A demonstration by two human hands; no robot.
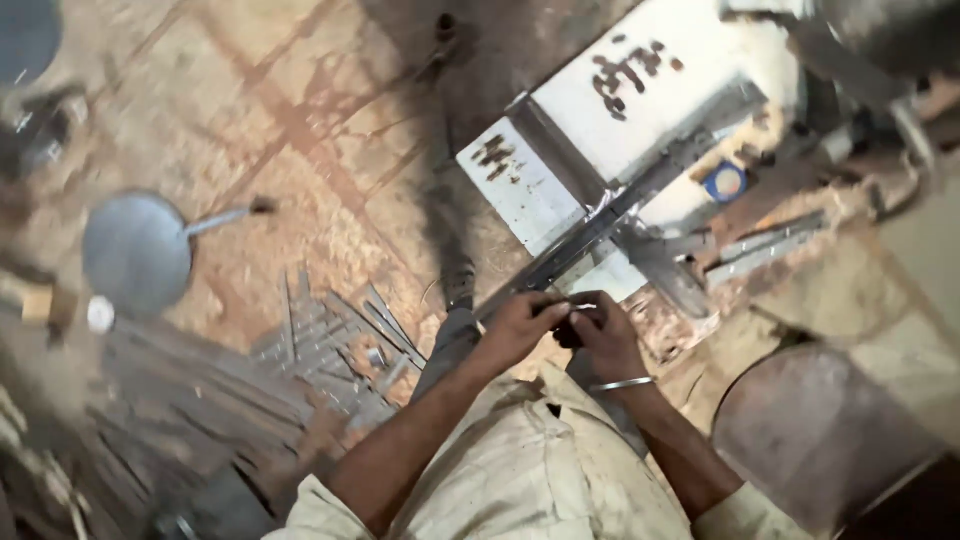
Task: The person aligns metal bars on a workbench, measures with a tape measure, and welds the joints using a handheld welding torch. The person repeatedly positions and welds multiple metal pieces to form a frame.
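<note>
Here both hands' fingers, left hand (520, 325) and right hand (603, 335), pinch the metal strip (600, 222), angled up-right.

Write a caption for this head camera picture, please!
Both hands, left hand and right hand, grip a long metal strip.

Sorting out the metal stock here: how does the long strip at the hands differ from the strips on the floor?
The long metal strip is single and slants up across the white block, its near end at both hands, left hand and right hand. The floor strips look shorter, lie loosely piled, untouched. Both are flat grey metal.
</note>
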